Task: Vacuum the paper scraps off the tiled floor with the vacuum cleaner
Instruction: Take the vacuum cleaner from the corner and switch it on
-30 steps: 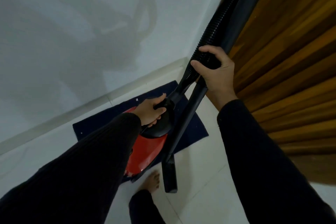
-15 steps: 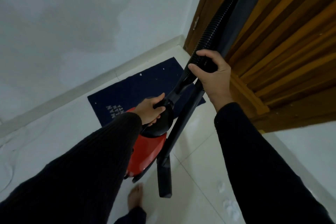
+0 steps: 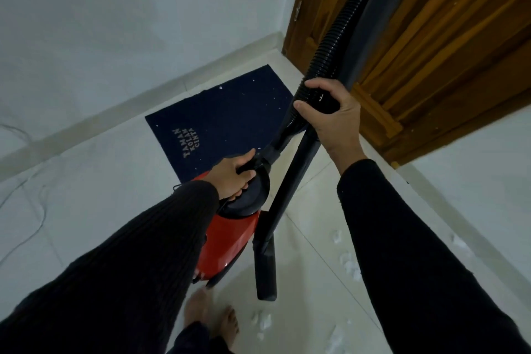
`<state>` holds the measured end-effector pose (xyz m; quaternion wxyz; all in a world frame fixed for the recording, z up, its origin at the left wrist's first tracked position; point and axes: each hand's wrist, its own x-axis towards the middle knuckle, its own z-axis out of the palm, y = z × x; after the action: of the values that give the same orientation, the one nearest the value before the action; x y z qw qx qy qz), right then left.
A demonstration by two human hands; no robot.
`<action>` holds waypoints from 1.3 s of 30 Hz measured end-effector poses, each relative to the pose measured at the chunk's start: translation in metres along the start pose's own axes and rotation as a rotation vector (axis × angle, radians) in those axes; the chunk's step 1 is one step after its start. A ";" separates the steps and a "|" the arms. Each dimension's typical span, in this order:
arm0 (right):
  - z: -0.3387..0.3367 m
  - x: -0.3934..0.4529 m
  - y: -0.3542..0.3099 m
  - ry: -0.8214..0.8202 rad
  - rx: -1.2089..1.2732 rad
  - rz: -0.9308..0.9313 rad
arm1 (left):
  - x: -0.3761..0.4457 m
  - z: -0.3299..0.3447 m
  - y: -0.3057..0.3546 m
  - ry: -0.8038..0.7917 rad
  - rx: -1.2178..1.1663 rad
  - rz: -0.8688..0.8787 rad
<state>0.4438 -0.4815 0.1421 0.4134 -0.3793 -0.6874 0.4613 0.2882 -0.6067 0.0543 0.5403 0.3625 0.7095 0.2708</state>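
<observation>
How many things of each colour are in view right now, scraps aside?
Red: 1, the vacuum cleaner body
Black: 2, the ribbed hose and the wand
Navy: 1, the doormat
Brown: 1, the wooden door
Total: 5

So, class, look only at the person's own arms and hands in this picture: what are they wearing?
Both arms are covered to the wrist by long black sleeves; the left sleeve shows a fine ribbed knit, and the right sleeve looks plainer. The left hand and right hand are bare: no gloves, and no rings, watch or bracelet can be seen.
</observation>
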 end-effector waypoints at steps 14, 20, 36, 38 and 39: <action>0.018 -0.203 -0.066 0.060 -0.123 -0.113 | -0.175 0.042 -0.100 -0.031 0.079 0.062; 0.037 -0.270 -0.075 0.074 -0.133 -0.105 | -0.233 0.044 -0.149 -0.049 0.076 0.021; 0.108 -0.426 -0.007 0.000 -0.072 -0.114 | -0.290 0.077 -0.334 -0.010 0.068 0.026; 0.115 -0.442 0.014 -0.006 -0.077 -0.141 | -0.282 0.084 -0.360 -0.023 0.066 0.058; 0.119 -0.449 0.024 -0.004 -0.088 -0.159 | -0.277 0.088 -0.372 -0.025 0.068 0.078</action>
<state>0.5044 -0.9177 -0.0066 0.4301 -0.3405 -0.7357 0.3973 0.3324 -1.0507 -0.0999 0.5255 0.4115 0.6967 0.2630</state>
